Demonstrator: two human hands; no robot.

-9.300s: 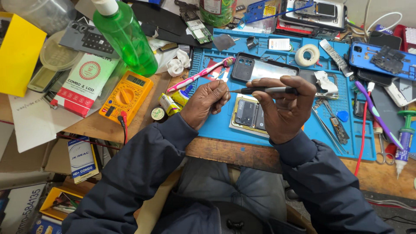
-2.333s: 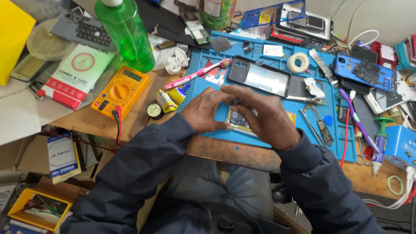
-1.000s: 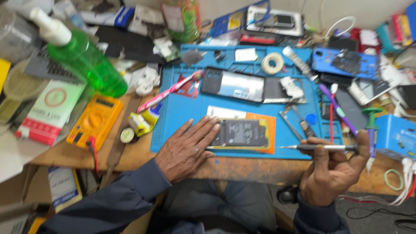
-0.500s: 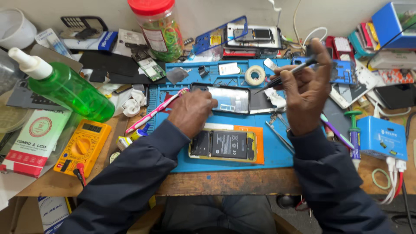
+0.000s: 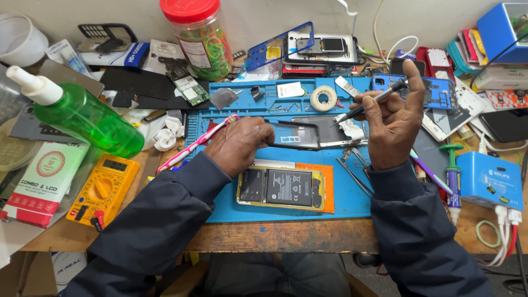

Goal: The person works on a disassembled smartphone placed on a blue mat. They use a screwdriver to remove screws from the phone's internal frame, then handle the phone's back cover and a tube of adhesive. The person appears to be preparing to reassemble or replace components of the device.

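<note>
An opened phone [image 5: 280, 188] with its black battery showing lies face down on the blue work mat [image 5: 231, 206], partly on an orange pad. My left hand [image 5: 240, 144] reaches past it and grips the left end of a dark phone screen panel [image 5: 300, 135] lying further back on the mat. My right hand [image 5: 391, 124] is raised above the mat's right side, shut on a thin screwdriver [image 5: 368, 103] whose tip points left toward a roll of tape [image 5: 323, 98].
A green spray bottle [image 5: 82, 115], a yellow multimeter [image 5: 103, 187] and a pink toothbrush [image 5: 198, 142] lie at the left. A red-lidded jar [image 5: 199, 36] stands at the back. Tweezers [image 5: 352, 168], phone parts and a blue box [image 5: 489, 179] crowd the right.
The view has tilted up toward the back of the bench. My left hand moved off the opened phone to the screen panel. My right hand lifted the screwdriver from low right to above the mat.
</note>
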